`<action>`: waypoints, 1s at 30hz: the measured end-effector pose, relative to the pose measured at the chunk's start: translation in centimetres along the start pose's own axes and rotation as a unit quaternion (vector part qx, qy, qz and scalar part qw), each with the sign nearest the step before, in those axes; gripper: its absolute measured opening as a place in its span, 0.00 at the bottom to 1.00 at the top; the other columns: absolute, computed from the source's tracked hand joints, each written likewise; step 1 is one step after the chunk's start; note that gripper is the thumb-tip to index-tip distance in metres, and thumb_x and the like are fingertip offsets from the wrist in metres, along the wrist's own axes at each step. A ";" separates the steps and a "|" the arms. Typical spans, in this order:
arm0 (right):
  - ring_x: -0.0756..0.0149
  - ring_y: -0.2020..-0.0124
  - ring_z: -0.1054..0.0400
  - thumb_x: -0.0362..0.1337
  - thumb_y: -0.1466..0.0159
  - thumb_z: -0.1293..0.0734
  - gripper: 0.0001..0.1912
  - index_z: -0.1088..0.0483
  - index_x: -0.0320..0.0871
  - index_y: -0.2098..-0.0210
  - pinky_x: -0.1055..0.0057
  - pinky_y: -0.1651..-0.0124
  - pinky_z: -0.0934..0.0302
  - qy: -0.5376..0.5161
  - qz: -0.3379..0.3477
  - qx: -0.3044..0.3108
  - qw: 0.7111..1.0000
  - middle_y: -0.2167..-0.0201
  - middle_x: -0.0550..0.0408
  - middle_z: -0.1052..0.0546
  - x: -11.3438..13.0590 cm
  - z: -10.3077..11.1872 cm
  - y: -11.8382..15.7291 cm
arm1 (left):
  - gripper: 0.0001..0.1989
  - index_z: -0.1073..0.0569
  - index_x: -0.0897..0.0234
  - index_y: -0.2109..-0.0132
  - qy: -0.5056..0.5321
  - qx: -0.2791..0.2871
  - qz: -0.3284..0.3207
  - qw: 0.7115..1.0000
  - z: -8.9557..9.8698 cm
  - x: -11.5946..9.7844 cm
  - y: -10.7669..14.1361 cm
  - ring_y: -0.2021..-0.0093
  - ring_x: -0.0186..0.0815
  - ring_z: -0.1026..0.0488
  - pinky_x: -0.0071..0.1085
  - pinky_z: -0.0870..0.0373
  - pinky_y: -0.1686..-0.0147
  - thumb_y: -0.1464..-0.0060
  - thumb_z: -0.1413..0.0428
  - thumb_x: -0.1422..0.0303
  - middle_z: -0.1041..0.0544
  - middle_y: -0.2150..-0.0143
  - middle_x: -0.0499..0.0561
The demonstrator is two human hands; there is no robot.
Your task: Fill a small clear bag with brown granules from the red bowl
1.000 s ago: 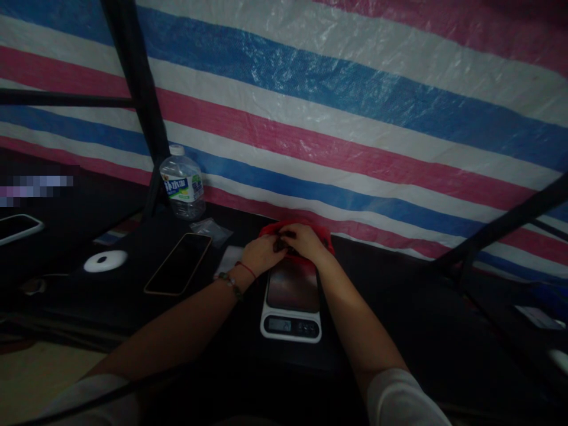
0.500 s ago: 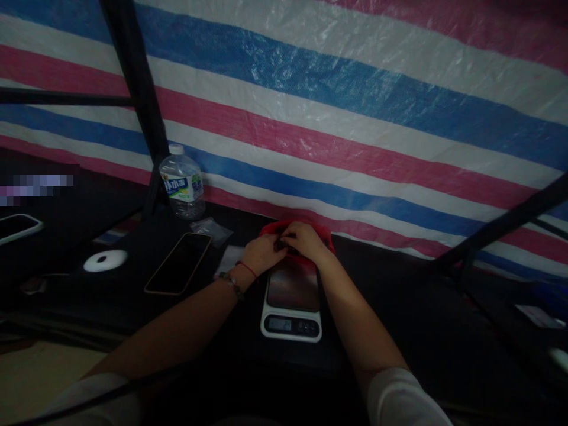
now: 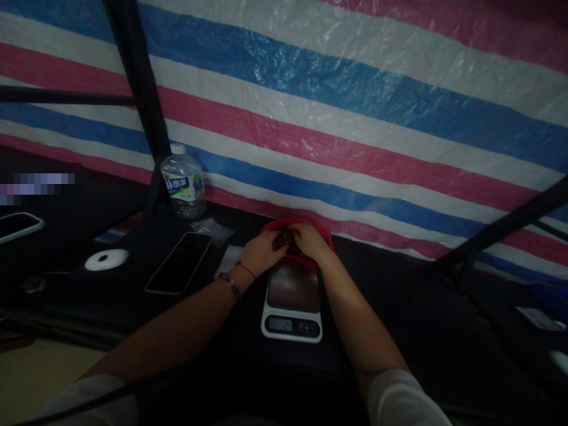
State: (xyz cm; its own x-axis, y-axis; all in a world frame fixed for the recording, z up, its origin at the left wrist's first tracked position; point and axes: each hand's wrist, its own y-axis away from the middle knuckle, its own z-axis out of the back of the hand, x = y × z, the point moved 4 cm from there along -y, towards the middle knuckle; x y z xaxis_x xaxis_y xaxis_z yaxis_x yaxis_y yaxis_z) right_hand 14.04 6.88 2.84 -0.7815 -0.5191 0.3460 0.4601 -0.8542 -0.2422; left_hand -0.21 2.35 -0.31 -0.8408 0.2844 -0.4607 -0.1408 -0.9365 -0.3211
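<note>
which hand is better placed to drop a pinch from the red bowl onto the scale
Right, probably. The right hand lies over the red bowl with its forearm straight above the scale. The left hand meets the small dark bits from the side, beside the scale.

Both hands [image 3: 286, 248] in red bag [image 3: 326, 235] behind scale [image 3: 291, 302]; phone [image 3: 178, 263] left.
</note>
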 end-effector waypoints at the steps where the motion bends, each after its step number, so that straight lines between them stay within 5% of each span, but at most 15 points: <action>1: 0.63 0.52 0.31 0.26 0.37 0.41 0.16 0.27 0.39 0.53 0.69 0.47 0.41 0.004 0.004 0.034 0.999 0.53 0.47 0.24 -0.3 -0.7 0.0 | 0.21 0.29 0.57 0.47 0.001 -0.003 0.000 1.000 0.0 0.1 0.0 0.52 0.40 0.26 0.31 0.31 0.55 0.44 0.48 0.54 0.24 0.50 0.52; 7: 0.61 0.49 0.32 0.30 0.41 0.33 0.18 0.28 0.40 0.50 0.69 0.46 0.41 0.024 0.031 0.125 0.991 0.49 0.45 0.26 -1.2 -3.4 0.1 | 0.23 0.33 0.55 0.43 0.004 0.005 -0.003 1.000 0.2 0.2 0.1 0.53 0.41 0.25 0.31 0.31 0.56 0.44 0.48 0.55 0.24 0.49 0.51; 22: 0.60 0.55 0.29 0.37 0.39 0.33 0.14 0.25 0.39 0.55 0.71 0.53 0.38 0.101 -0.008 0.150 0.983 0.54 0.45 0.23 -1.2 -2.3 0.5 | 0.20 0.31 0.54 0.46 0.002 0.041 -0.008 0.999 0.2 -0.2 0.1 0.55 0.41 0.25 0.32 0.30 0.57 0.44 0.48 0.56 0.23 0.53 0.51; 30: 0.61 0.56 0.28 0.31 0.40 0.35 0.14 0.24 0.42 0.55 0.72 0.53 0.38 0.109 -0.011 0.164 0.980 0.55 0.47 0.22 -1.4 -1.8 0.6 | 0.20 0.30 0.55 0.46 0.005 0.051 -0.001 0.999 0.2 -0.1 0.1 0.53 0.41 0.25 0.31 0.31 0.56 0.44 0.49 0.54 0.23 0.52 0.52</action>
State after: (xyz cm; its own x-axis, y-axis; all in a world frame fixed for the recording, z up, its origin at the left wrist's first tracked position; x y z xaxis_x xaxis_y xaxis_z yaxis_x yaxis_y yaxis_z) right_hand 14.64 7.11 0.63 -0.8475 -0.5125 0.1382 0.5254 -0.8470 0.0807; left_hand -0.22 2.19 -0.17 -0.8354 0.2886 -0.4678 -0.1961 -0.9516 -0.2367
